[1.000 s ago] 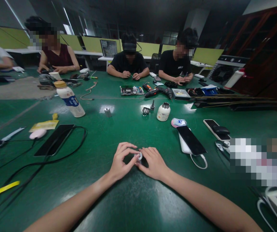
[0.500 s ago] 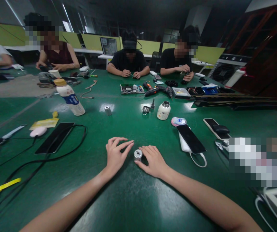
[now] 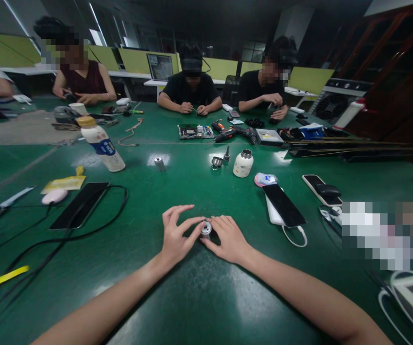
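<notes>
Between my hands a small silver motor (image 3: 206,231), a short metal cylinder with holes in its top face, stands upright on the green table (image 3: 163,306). My right hand (image 3: 229,239) curls around its right side, thumb in front and fingers behind. The thumb and index finger of my left hand (image 3: 177,235) pinch at the left of its top rim, while the other fingers stay raised and spread. Whether anything small lies between those left fingertips is hidden. A second silver cylinder (image 3: 159,164) stands farther back on the left.
Ahead are a small metal cup (image 3: 217,162), a white flask (image 3: 243,164), a circuit board (image 3: 195,132) and power drills (image 3: 228,135). A bottle (image 3: 104,147), phone (image 3: 80,206) and black cable (image 3: 48,240) lie left; a phone on a power bank (image 3: 284,205) lies right. Several people sit opposite.
My left hand has moved right, and its thumb and index finger have closed in on the top of the motor. My right hand has stayed around it.
</notes>
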Action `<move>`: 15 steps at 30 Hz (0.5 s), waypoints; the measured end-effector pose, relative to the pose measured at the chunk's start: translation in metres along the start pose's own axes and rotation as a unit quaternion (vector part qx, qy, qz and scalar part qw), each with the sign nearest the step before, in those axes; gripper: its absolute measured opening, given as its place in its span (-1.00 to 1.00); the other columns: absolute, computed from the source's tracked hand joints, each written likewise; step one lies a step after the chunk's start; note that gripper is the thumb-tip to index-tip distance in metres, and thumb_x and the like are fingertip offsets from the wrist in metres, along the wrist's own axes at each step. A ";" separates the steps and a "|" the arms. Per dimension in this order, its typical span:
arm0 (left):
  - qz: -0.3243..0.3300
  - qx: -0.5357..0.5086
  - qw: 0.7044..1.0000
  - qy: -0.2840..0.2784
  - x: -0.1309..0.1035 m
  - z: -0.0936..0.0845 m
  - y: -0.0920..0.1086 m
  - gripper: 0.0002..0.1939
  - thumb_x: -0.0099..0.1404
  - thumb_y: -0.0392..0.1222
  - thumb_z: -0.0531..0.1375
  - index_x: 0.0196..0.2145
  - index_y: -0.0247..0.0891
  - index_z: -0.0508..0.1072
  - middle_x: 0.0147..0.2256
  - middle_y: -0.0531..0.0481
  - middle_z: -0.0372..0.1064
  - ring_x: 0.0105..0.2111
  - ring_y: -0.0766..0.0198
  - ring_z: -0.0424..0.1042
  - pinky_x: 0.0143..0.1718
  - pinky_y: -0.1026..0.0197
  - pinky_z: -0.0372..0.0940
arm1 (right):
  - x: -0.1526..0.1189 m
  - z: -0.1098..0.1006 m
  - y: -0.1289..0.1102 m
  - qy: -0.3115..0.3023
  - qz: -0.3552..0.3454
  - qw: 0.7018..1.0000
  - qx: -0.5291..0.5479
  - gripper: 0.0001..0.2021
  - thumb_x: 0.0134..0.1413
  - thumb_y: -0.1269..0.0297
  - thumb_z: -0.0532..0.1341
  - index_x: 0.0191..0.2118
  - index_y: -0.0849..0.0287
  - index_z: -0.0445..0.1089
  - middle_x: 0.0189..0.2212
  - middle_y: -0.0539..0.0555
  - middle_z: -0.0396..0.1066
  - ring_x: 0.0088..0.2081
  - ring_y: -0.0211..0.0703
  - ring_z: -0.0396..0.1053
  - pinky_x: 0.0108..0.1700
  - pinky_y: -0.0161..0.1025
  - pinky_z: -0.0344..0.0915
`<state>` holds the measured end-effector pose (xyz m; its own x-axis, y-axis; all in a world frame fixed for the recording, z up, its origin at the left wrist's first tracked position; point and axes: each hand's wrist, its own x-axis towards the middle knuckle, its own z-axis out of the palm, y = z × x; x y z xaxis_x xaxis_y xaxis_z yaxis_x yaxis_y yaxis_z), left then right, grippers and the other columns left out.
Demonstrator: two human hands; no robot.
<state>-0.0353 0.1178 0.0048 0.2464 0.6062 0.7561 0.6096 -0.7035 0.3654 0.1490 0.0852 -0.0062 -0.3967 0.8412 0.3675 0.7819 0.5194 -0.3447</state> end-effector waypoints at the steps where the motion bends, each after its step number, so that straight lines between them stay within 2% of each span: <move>1: 0.013 -0.009 1.000 -0.005 -0.001 -0.001 0.002 -0.90 0.27 -0.21 0.26 -0.28 -0.11 0.60 -0.08 -0.11 0.39 -0.03 0.03 0.26 0.01 -0.08 0.19 | 0.000 0.000 0.000 0.002 0.000 1.000 -0.001 -0.63 0.18 0.11 0.18 -0.02 0.29 0.35 -0.10 0.27 0.46 -0.08 0.09 0.37 -0.01 0.04 0.28; 5: 0.038 -0.036 0.998 -0.024 -0.003 0.000 0.003 -0.87 0.28 -0.27 0.23 -0.26 -0.13 0.58 -0.11 -0.11 0.40 -0.04 0.04 0.24 0.01 -0.07 0.20 | 0.000 0.001 0.000 0.002 0.000 1.000 0.001 -0.62 0.17 0.14 0.19 0.02 0.29 0.33 -0.07 0.29 0.45 -0.04 0.10 0.36 0.00 0.04 0.27; 8: 0.031 -0.059 0.997 -0.047 -0.003 0.000 0.001 -0.86 0.29 -0.27 0.21 -0.25 -0.13 0.57 -0.14 -0.09 0.43 -0.04 0.06 0.24 0.00 -0.05 0.20 | 0.000 0.000 -0.001 -0.003 0.006 1.000 0.011 -0.63 0.17 0.15 0.18 0.00 0.28 0.33 -0.07 0.29 0.45 -0.05 0.11 0.36 0.00 0.05 0.26; 11: 0.016 -0.076 0.993 -0.087 -0.003 -0.001 0.001 -0.84 0.29 -0.22 0.19 -0.18 -0.15 0.53 -0.15 -0.08 0.46 -0.05 0.06 0.28 -0.01 -0.04 0.18 | 0.000 -0.003 -0.002 0.009 0.012 0.998 0.054 -0.62 0.07 0.17 0.22 -0.01 0.24 0.32 -0.09 0.25 0.45 -0.08 0.10 0.36 0.01 0.05 0.24; 15: 0.001 -0.048 0.983 -0.175 -0.003 -0.003 0.005 -0.54 0.20 -0.05 0.26 0.03 -0.25 0.40 -0.10 -0.15 0.48 -0.07 0.00 0.34 -0.04 -0.08 0.12 | -0.001 -0.009 0.001 0.082 0.002 0.982 0.169 -0.55 -0.04 0.34 0.16 0.05 0.16 0.26 -0.05 0.16 0.42 -0.02 0.04 0.35 0.06 0.01 0.21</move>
<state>-0.0355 0.1114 0.0059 0.5020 0.6832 0.5304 0.5394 -0.7267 0.4254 0.1544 0.0832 0.0009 -0.2901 0.8221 0.4899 0.5674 0.5600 -0.6037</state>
